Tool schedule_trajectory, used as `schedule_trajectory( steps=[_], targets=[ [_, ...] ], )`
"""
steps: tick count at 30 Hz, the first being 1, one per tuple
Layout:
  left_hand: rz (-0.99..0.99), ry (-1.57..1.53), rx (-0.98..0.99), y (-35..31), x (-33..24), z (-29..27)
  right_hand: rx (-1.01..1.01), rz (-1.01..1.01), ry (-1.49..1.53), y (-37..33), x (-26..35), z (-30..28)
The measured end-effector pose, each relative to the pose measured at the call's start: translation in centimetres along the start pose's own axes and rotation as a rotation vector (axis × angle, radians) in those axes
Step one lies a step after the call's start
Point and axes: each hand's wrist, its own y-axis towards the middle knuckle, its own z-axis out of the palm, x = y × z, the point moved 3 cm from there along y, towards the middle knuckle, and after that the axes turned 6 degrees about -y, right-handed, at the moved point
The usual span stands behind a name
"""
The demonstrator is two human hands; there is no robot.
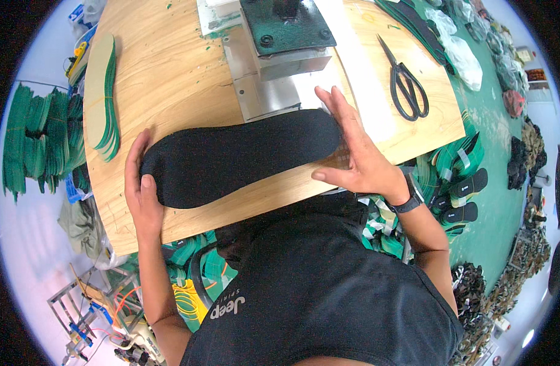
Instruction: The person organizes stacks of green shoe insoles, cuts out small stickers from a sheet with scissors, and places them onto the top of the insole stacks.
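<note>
Holding a black insole [243,160] over the tabletop [170,73], we've got our left hand [144,198] gripping one end, right hand [368,160] spread wide at the other. Black scissors [399,67] lie off to the right.

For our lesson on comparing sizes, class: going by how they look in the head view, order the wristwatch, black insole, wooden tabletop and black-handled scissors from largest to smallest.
1. Wooden tabletop
2. Black insole
3. Black-handled scissors
4. Wristwatch
</note>
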Motion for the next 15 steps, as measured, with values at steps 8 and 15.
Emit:
schedule_trajectory(
  steps=[8, 15],
  targets=[
    [-0.070, -0.104, 0.205, 0.0, 0.4, -0.9, 0.024, 0.009, -0.036, 0.3, -0.2, -0.7],
    [-0.033, 0.108, 0.320, 0.7, 0.5, -2.5, 0.003, 0.085, -0.048, 0.2, -0.3, -0.9]
  ],
)
